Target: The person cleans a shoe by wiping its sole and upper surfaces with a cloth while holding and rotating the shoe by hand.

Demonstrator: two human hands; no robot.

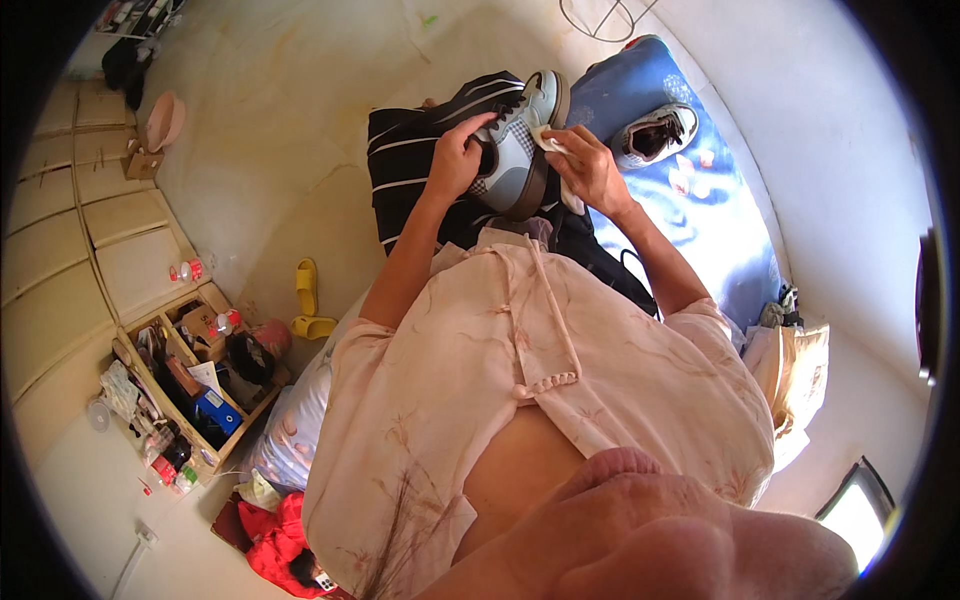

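A light blue-grey sneaker (513,152) with a checked panel, black laces and a brown sole lies tilted on its side over my lap, toe pointing away. My left hand (458,160) grips it at the ankle opening, index finger stretched toward the laces; the other fingertips are partly hidden. Pinched in my right hand (590,168) is a crumpled white wipe (548,140), pressed against the shoe's side near the sole. Black fabric with white stripes (400,165) spreads under and left of the shoe. The matching sneaker (655,136) rests to the right.
Blue floral bedding (735,205) bears the second sneaker, beside the white wall. Yellow slippers (307,287) lie on the floor at left. An open drawer of small items (215,405) and a pink basin (166,121) stand farther left. A wire stand (605,20) is at the far edge.
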